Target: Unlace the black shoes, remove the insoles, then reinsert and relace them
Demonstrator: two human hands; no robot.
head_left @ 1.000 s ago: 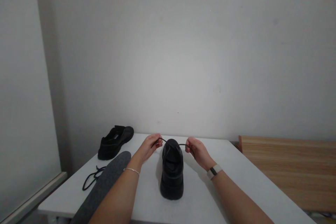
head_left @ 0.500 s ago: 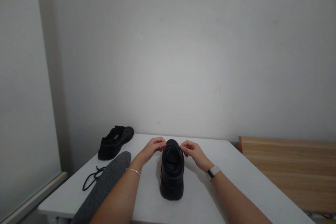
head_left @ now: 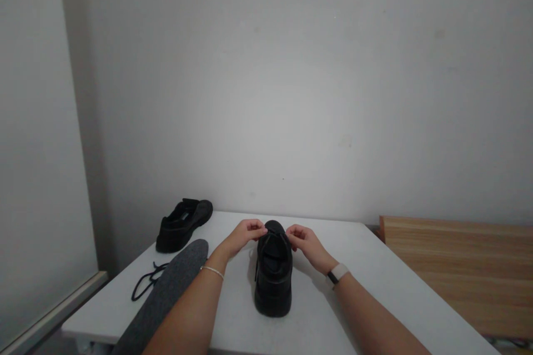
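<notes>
Since a second ago both hands have come in from stretching the lace out wide and now sit tucked right against the front of the shoe, barely any change over the last half second

Head view, the only one: black shoe [head_left: 272, 274] stands upright in the middle of the white tabletop [head_left: 366, 288], heel toward the camera. Left hand [head_left: 246, 233] is at the left of the toe end, right hand [head_left: 302, 238] at the right, fingers of both curled in and pinched, looks like onto the thin black lace [head_left: 275, 234], though the lace is too dark against the shoe to really make out. Hands are close together with just the shoe top between them

Lace should be limp and light, so best pinched near its ends. Shoe looks chunky-soled and stiff enough to stay put while you tug

Off to the left: a second black shoe [head_left: 183, 224] near the wall, a loose lace [head_left: 145, 282] and a grey insole [head_left: 166, 294] hanging over the near edge. Wooden surface [head_left: 458, 272] to the right
</notes>
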